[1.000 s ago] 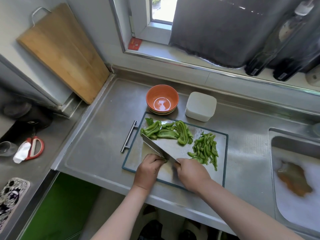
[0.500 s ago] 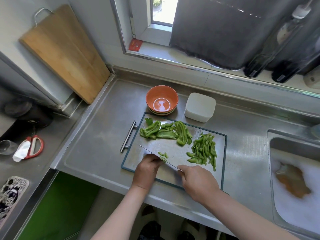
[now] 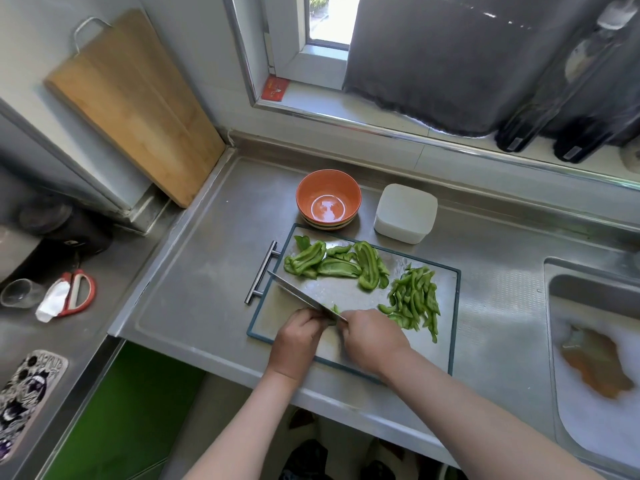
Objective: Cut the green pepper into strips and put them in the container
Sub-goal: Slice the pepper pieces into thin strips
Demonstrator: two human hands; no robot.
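At the counter's front edge, head view: left hand [image 3: 297, 341] and right hand [image 3: 372, 336] close together over the near part of a steel cutting board [image 3: 445, 341] with a teal rim. Right hand clenched round the hidden handle of a knife [image 3: 303, 295], broad blade running away to the far left, tip near the board's bar handle [image 3: 263, 271], flat face tilted up toward the camera. Left hand knuckles-up just beside the blade, fingers curled under; whatever lies beneath them hidden, so impossible to tell whether grasping anything, though perhaps pinning the small green scrap [image 3: 335, 309] peeping out at the blade between the two hands.

Farther back on the same board, large uncut pepper pieces [image 3: 332, 263] in a loose row along the far edge, some overlapping. To the right of those, a heap of pepper strips [image 3: 415, 301], reaching down toward the right wrist, a few stragglers near the board's right side.

Beyond the board, on the steel counter [image 3: 194, 306]: an orange bowl [image 3: 328, 199], touching or nearly touching the board's far rim, and just to its right a white square container [image 3: 405, 213], neither with any pepper inside.

Off to the right, a sink [image 3: 588, 282] full of suds with something orange-brown in it. Leaning in the far left corner, a wooden chopping board [image 3: 135, 105] with a wire loop. Lower left, on a darker surface, red-handled scissors [image 3: 78, 292] beside a small glass [image 3: 19, 292]. Up on the window ledge, a dark cloth [image 3: 450, 57] and two dark bottles [image 3: 540, 109].
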